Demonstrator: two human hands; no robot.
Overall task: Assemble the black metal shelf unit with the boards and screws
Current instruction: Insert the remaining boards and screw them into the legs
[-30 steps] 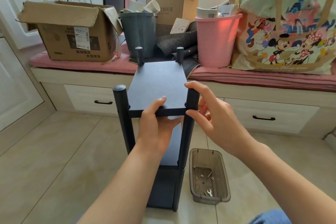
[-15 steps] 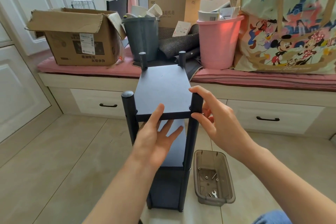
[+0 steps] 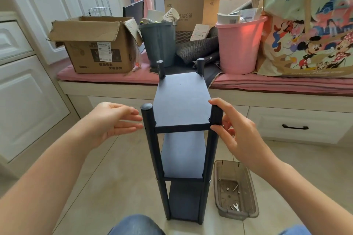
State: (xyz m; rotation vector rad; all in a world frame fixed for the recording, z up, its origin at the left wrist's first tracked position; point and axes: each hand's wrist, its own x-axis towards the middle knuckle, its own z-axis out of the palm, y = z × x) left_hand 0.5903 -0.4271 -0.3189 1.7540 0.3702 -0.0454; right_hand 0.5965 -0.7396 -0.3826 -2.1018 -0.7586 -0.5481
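The black shelf unit (image 3: 183,139) stands upright on the tiled floor (image 3: 114,177), right in front of the person, three dark boards stacked between four round posts. Top board (image 3: 181,101) sits level, its near edge running between the two front posts. Over on the right, the right hand (image 3: 238,131) has the near right post (image 3: 215,116) pinched near its top, index finger hooked over the cap, thumb pressing from below, the other fingers loosely curled behind; a small shiny bit shows by the thumb, too small to identify. The left hand (image 3: 114,122) is wide open, fingers straight and pointing at the near left post (image 3: 150,120), fingertips just beside it, and whether they touch it I cannot tell. It holds nothing. Down on the floor, just to the right of the shelf's foot, a clear plastic tray (image 3: 217,187) holds a few loose screws (image 3: 234,189) and a small wrench (image 3: 236,207). Behind the shelf, a window bench with a pink cushion (image 3: 107,77) carries an open cardboard box (image 3: 95,44), a grey bin (image 3: 158,44), a pink bucket (image 3: 238,44) and a big cartoon-print bag (image 3: 305,34). Blue-jeaned knees (image 3: 135,225) show at the bottom edge.
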